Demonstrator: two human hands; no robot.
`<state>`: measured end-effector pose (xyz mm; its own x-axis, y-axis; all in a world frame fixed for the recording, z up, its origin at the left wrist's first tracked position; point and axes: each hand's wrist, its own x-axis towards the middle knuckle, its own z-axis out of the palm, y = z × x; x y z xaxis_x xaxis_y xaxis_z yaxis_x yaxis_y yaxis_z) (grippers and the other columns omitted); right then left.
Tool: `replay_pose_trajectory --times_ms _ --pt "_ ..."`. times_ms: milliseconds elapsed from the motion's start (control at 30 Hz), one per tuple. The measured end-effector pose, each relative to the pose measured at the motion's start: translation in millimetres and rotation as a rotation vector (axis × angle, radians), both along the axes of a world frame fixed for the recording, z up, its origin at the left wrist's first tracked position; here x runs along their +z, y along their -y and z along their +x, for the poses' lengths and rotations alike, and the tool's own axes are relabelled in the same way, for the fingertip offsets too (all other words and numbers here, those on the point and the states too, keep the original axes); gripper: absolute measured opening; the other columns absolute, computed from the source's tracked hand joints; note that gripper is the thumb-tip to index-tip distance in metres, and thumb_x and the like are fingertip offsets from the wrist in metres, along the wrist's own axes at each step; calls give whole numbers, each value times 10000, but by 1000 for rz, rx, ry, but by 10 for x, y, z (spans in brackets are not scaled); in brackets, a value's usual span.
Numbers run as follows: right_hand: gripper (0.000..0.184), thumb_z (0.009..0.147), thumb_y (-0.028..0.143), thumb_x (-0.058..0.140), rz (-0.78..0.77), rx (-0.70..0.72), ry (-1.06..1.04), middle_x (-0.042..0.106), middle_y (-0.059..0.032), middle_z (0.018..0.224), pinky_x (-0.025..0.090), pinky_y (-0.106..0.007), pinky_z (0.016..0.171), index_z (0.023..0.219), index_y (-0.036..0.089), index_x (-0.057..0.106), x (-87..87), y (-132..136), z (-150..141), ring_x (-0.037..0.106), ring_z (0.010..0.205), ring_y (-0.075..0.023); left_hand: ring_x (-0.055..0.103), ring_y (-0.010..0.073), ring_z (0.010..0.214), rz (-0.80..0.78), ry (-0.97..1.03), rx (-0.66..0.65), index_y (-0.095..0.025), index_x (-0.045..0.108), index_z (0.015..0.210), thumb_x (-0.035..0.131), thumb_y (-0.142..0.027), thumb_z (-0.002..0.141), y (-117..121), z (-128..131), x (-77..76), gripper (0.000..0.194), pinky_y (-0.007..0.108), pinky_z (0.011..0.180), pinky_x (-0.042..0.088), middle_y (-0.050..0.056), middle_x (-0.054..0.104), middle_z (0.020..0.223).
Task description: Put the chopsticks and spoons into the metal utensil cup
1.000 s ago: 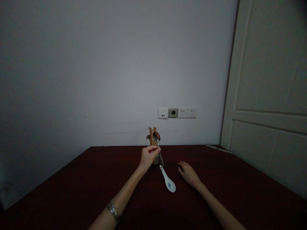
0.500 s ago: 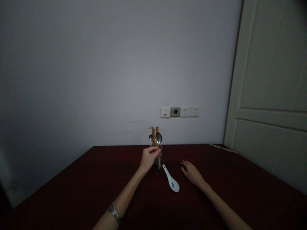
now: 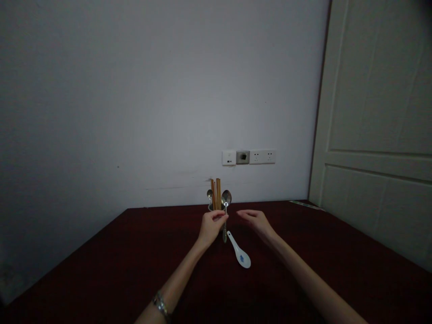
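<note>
Between thumb and fingers, my left hand (image 3: 212,227) pinches the handle of a metal spoon (image 3: 226,198), held upright with its bowl on top. Just behind it stands a holder (image 3: 210,207), mostly hidden by the hand, with several wooden chopsticks (image 3: 216,193) and a smaller metal spoon (image 3: 209,194) in it. My right hand (image 3: 257,221) is raised to the right of the spoon, its fingers stretched toward it without touching and holding nothing. Below, a white soup spoon (image 3: 241,256) with a blue mark lies on the table, its handle pointing at the holder.
The dark red table (image 3: 162,252) reaches back to a pale wall (image 3: 168,112) with a row of sockets (image 3: 256,156). At the right is a white panelled door (image 3: 374,135). A thin flat strip (image 3: 305,205) lies at the table's far right edge.
The left hand has brought the metal spoon slightly nearer and more upright. The right hand has lifted off the table and moved left toward the spoon. The white soup spoon stays in place.
</note>
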<state>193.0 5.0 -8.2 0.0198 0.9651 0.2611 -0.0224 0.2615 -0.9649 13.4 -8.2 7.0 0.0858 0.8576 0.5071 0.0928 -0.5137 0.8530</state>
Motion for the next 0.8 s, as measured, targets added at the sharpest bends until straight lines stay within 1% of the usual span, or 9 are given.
replay_pose_trajectory --times_ms 100,200,367,433,600,800 --pt "331 540 360 719 -47 109 -125 687 -92 799 476 -288 678 765 119 698 194 83 -238 622 718 -185 605 168 665 20 -29 -1 -102 676 764 621 -300 665 -5 3 -19 229 260 636 464 87 672 748" --pt "320 519 353 731 -68 106 -168 687 -82 754 473 -265 635 735 119 700 271 109 -373 617 663 -165 600 161 651 26 -50 7 -103 681 775 616 -304 670 7 -3 -14 235 251 620 461 85 671 737" --pt "320 520 358 725 -48 26 -132 685 -75 694 454 -245 551 733 119 702 270 85 -449 604 586 -154 592 156 632 27 -52 18 -97 681 785 608 -294 678 21 -15 1 236 240 591 453 85 670 723" --pt "308 526 357 719 -9 -3 -86 687 -79 686 451 -249 553 721 118 704 265 70 -459 607 590 -161 594 160 643 31 -46 22 -93 680 786 605 -283 678 11 -21 -4 230 243 601 455 88 671 730" --pt "245 534 326 701 105 -73 69 691 -90 681 461 -275 617 665 119 706 283 43 -490 625 667 -201 595 170 667 60 -81 32 -106 684 789 592 -276 685 -35 -48 -49 219 258 629 458 89 675 754" --pt "213 576 308 663 125 -133 191 689 -94 659 449 -259 564 661 119 709 284 19 -559 627 647 -209 593 173 660 79 -111 75 -117 686 788 593 -272 679 -87 -95 -100 211 254 613 452 76 669 728"
